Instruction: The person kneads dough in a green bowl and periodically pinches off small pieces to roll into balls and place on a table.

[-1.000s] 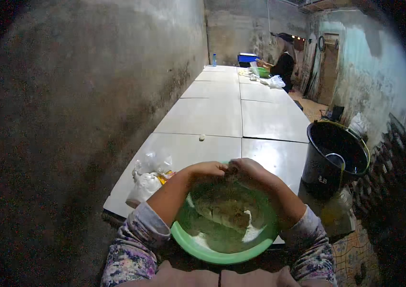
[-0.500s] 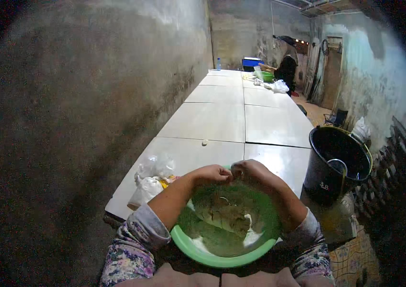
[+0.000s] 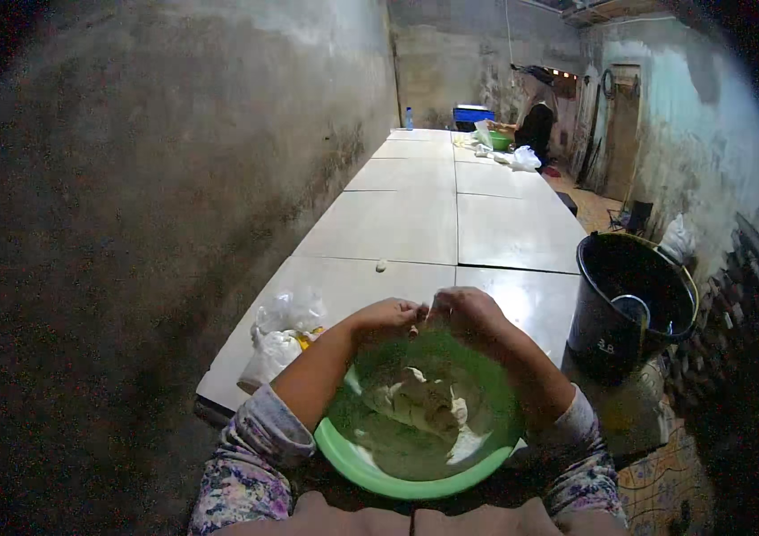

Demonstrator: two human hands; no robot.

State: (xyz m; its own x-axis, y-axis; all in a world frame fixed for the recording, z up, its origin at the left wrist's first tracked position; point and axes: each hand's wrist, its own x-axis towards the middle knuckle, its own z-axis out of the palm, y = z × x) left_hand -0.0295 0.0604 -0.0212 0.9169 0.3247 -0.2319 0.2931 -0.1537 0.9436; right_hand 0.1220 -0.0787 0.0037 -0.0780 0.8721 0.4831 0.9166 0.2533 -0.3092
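A green basin (image 3: 375, 482) stands at the near end of the table, in front of me. In it lies greyish-brown matter (image 3: 397, 447) with white patches; whether it is wet or powdery I cannot tell. My left hand (image 3: 390, 318) and my right hand (image 3: 469, 313) meet above the basin's far side, fingers closed and fingertips nearly touching. A tiny bit shows below the left fingertips, too small to name. What the right fingers hold, if anything, is hidden.
White table panels (image 3: 388, 219) run toward the back, with a small pale lump (image 3: 381, 266) on them. Plastic bags (image 3: 281, 344) lie left of the basin; a black bucket (image 3: 607, 313) stands right. At the far end, a person (image 3: 536, 125) is beside another green basin (image 3: 500, 141).
My hands have shifted slightly, the right one rising a little and the left fingers turning. More of the white patches inside the basin shows now.
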